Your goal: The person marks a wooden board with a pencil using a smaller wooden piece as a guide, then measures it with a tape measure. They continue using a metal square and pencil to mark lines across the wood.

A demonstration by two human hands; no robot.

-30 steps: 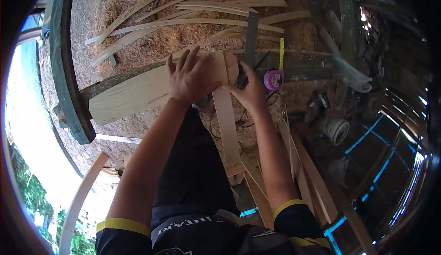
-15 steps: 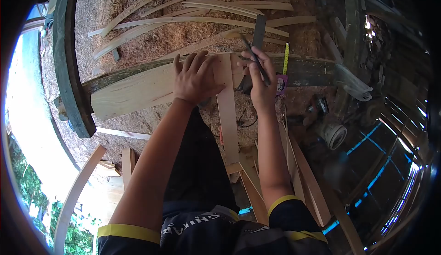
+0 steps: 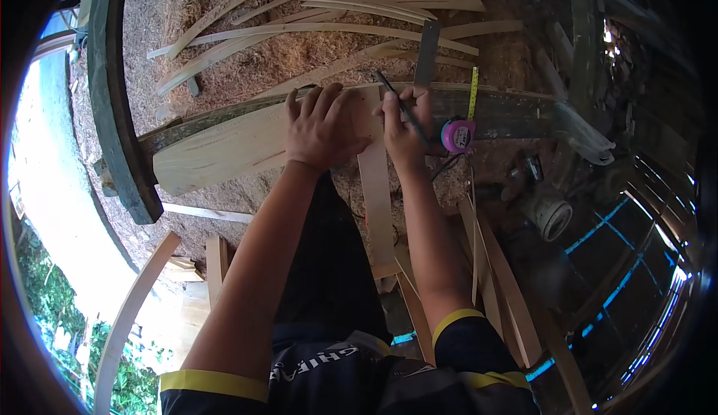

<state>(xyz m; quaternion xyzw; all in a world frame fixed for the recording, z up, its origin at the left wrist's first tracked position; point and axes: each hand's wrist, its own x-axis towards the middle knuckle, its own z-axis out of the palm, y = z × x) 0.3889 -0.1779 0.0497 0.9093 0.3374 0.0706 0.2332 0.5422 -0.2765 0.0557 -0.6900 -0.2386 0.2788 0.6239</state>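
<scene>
While my left hand [image 3: 321,131] is pressing flat, fingers spread, on the wide plank [image 3: 224,149] to keep it from shifting, my right hand [image 3: 404,134] is gripping a pencil [image 3: 400,105] over the narrow strip [image 3: 376,183] crossing it. Just beside, a pink tape measure [image 3: 456,134] is lying near a metal square [image 3: 426,52], handy for marking.

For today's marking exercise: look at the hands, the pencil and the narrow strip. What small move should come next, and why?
Probably lower the pencil tip onto the narrow strip and draw the mark. The left hand lies flat, pinning the strip across the wide board, and the right hand holds the pencil at the strip's top end.
</scene>
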